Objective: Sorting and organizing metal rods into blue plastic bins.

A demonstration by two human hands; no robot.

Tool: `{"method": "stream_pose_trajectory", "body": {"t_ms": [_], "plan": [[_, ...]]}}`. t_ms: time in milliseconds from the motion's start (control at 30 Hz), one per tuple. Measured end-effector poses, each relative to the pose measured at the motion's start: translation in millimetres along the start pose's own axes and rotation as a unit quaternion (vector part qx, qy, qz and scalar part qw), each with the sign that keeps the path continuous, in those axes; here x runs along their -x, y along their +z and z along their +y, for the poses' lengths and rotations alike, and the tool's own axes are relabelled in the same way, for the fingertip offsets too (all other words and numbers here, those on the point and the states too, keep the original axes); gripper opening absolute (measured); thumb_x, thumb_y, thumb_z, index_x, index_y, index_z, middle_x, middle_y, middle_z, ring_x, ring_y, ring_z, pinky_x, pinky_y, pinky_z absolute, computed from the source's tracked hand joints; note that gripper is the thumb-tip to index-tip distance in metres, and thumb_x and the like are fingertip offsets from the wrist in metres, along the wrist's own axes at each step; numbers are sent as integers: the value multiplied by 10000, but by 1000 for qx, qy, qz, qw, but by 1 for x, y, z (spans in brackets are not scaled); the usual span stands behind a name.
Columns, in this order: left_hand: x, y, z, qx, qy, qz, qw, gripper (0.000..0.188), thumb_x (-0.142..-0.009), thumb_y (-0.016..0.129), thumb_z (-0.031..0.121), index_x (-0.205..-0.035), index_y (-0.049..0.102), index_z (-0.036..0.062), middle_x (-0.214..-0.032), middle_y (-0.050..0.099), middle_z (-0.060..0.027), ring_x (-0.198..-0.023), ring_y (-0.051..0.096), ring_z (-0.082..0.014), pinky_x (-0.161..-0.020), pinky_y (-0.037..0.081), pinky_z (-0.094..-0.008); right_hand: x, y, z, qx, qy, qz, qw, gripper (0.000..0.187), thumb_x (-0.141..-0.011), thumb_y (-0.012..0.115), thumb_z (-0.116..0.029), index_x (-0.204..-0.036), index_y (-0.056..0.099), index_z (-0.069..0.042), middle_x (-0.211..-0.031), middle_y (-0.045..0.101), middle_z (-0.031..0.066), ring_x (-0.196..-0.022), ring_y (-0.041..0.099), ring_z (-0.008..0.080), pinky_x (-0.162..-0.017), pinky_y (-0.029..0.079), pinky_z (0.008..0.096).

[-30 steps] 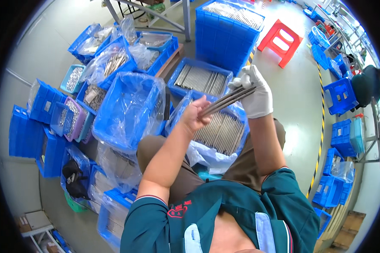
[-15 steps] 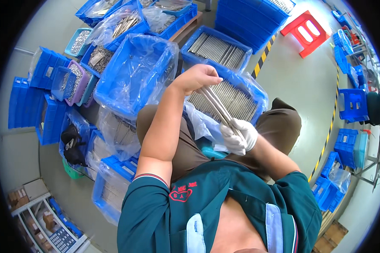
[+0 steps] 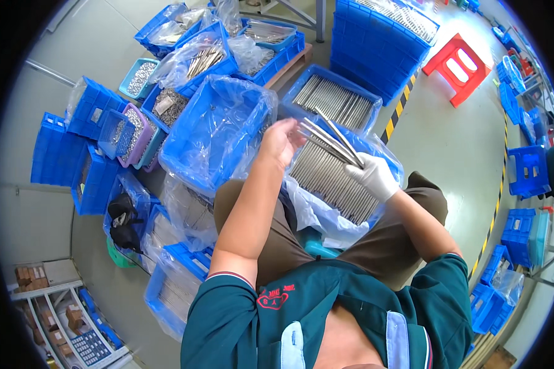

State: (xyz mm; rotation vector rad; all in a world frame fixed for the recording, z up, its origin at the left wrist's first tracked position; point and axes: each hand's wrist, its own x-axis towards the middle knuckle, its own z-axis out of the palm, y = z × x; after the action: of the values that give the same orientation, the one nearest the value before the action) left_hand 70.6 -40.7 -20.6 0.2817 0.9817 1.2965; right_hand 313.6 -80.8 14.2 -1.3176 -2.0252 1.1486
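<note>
My right hand (image 3: 374, 176), in a white glove, is closed around the lower ends of several slim metal rods (image 3: 330, 146). These rods slant up and to the left, and one is fanned apart from the others. My bare left hand (image 3: 281, 142) is beside their upper ends, slightly blurred, its fingers loosely apart and not wrapped round them. Directly beneath is a blue crate lined with plastic film, holding rows of similar metal rods (image 3: 333, 192). Beyond it stands another blue crate (image 3: 287, 101) of neatly laid rods.
Left of my hands stands a large blue crate (image 3: 177, 147) lined with clear plastic. Baskets of small metal parts, such as a purple basket (image 3: 143, 150), lie farther left. Tall stacked blue crates (image 3: 366, 52) and a red plastic stool (image 3: 434, 64) are at the far right.
My left hand has come off the rods' upper ends and loosened. My right hand has moved up and right with the rods, which have fanned apart. The whole view has shifted slightly.
</note>
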Motion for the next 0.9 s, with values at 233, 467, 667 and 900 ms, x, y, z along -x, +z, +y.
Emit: {"method": "stream_pose_trajectory", "body": {"t_ms": [233, 467, 667, 900], "plan": [[12, 15, 8, 21, 22, -39, 999, 192, -865, 413, -73, -1014, 513, -4, -1002, 597, -177, -978, 601, -303, -834, 523, -392, -7, -5, 13, -307, 205, -29, 929, 218, -873, 599, -239, -819, 615, -29, -566, 476, -13, -474, 417, 64, -460, 340, 233], [21, 37, 11, 57, 68, -92, 992, 253, -890, 405, -43, -1116, 507, 11, -1083, 580, -178, -1032, 580, -304, -913, 478, -418, -9, 2, 25, -270, 169, 4, 948, 198, -877, 591, -218, -814, 586, -30, -565, 470, -13, -483, 428, 67, -459, 344, 238], [21, 31, 10, 93, 47, -118, 988, 257, -910, 379, -11, -1134, 503, 7, -1092, 576, -178, -1071, 553, -318, -945, 453, -448, -7, 2, 20, -240, 169, -2, 956, 200, -883, 582, -212, -806, 578, -28, -574, 474, -16, -510, 433, 64, -483, 357, 241], [19, 28, 13, 135, -19, -170, 976, 233, -865, 448, 2, -1075, 549, -6, -1023, 607, -227, -988, 586, -360, -881, 477, -455, -5, 2, 19, -247, 142, 6, 959, 140, -885, 580, -166, -839, 580, -34, -572, 444, -29, -471, 388, 53, -436, 307, 217]]}}
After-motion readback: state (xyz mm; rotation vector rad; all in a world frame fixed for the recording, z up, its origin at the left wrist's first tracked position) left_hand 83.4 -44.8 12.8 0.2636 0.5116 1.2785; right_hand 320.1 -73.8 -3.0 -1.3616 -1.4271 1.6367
